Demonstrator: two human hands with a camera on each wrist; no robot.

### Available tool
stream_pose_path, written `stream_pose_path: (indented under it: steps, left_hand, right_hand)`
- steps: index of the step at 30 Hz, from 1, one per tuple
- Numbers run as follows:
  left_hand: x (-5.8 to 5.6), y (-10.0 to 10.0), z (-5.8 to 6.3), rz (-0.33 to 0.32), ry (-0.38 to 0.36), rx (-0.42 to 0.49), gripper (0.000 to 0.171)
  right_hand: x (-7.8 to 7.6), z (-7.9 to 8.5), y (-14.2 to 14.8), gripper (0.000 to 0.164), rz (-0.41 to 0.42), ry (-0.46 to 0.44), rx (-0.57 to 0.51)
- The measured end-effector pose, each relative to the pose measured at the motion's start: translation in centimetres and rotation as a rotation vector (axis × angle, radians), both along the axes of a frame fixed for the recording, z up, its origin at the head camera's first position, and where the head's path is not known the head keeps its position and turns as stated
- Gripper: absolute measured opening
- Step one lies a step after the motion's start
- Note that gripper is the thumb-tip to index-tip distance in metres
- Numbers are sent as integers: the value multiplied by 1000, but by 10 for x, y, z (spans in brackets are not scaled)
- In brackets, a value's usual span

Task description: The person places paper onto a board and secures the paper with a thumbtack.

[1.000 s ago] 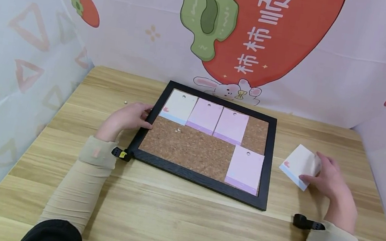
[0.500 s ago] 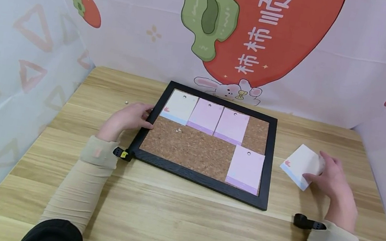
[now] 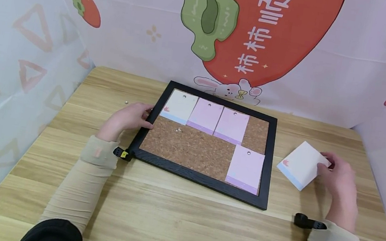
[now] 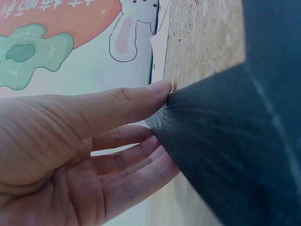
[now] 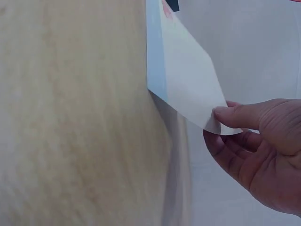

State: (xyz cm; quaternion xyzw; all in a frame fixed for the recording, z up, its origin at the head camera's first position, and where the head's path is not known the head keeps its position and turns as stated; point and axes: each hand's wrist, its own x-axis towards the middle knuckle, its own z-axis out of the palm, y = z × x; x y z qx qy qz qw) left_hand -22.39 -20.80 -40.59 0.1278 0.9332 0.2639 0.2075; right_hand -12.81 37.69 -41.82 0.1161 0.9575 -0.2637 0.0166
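A cork board (image 3: pixel 188 151) with a black frame lies on the wooden table. My left hand (image 3: pixel 127 120) grips its left edge, thumb on top of the black frame (image 4: pixel 202 122) and fingers against its outer side. On the right, my right hand (image 3: pixel 341 180) pinches one corner of a white note sheet (image 3: pixel 299 164) between thumb and fingers. The sheet has a pale blue strip and a small pink print, and bends upward at the held corner in the right wrist view. Pinned to the board are a white note (image 3: pixel 180 108) and three pink notes (image 3: pixel 204 116).
A small silvery pin (image 3: pixel 126 102) lies on the table left of the board. Another small shiny bit (image 3: pixel 178 130) rests on the cork below the top row. A printed cloth backdrop (image 3: pixel 122 44) stands behind and beside the table (image 3: pixel 171 220).
My right hand has shifted its grip outward to the sheet's right corner, and more of the sheet shows. The left hand and the board stay in place.
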Motion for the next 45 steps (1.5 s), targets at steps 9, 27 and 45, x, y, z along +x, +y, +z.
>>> stream_pose_path:
  steps: [9, 27, 45]
  left_hand:
    - [0, 1, 2, -1, -1, -8, 75]
    - [-1, -1, -2, 16, -15, 4, 76]
    - [-1, 0, 0, 23, -22, 21, 74]
  right_hand:
    - [1, 6, -5, 41, -94, 74, 11]
    - [5, 23, -8, 36, -141, 219, -6]
    - [9, 46, -35, 41, -92, 256, -83]
